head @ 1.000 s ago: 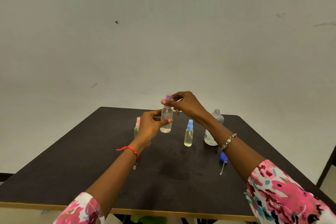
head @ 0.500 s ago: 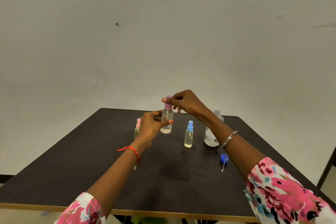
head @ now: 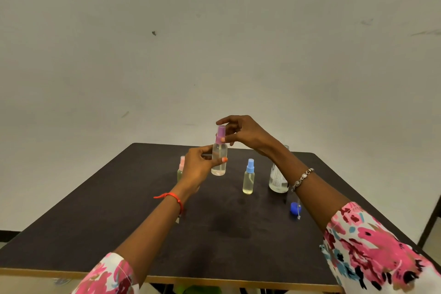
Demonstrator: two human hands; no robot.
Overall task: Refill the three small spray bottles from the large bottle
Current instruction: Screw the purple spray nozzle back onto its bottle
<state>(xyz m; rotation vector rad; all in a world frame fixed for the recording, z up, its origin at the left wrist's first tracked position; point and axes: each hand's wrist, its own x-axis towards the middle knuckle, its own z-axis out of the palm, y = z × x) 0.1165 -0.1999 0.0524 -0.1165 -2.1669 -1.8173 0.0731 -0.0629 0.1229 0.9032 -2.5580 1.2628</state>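
Head view: blue-capped bottle (head: 249,178) stands beside large bottle (head: 278,178), forearm-hidden.

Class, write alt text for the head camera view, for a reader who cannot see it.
Two hands hold a small purple-capped spray bottle above a dark table: the left hand grips its body, the right hand pinches its cap. On the table stand a pink-capped bottle, a blue-capped bottle and a large open bottle.

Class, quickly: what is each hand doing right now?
Left hand: closed around the body of the purple-capped spray bottle, held upright above the table.
Right hand: fingertip grip closed on that bottle's purple cap.
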